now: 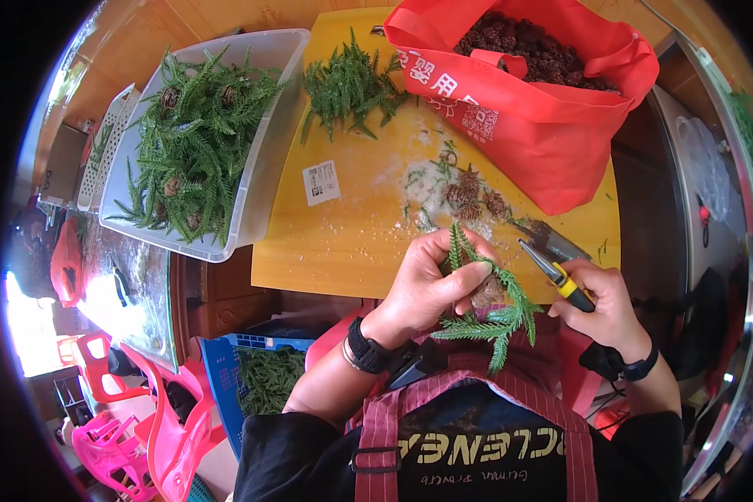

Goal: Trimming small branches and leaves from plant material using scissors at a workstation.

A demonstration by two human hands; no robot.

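My left hand (pixel 431 280) grips a green artificial fir sprig (pixel 498 314) with a brown pine cone (pixel 485 293) at its stem, held over the near edge of the yellow table top (pixel 351 234). My right hand (pixel 607 305) holds yellow-handled pliers (pixel 552 269), their jaws pointing up-left toward the sprig. A few loose pine cones (pixel 473 197) and green scraps lie on the table just beyond the hands.
A red bag (pixel 544 125) full of pine cones stands at the back right. A clear plastic bin (pixel 259 167) at the left holds finished green sprigs, a loose pile of sprigs (pixel 351 84) lies behind. A blue crate (pixel 263 376) and pink chairs (pixel 142 427) sit low left.
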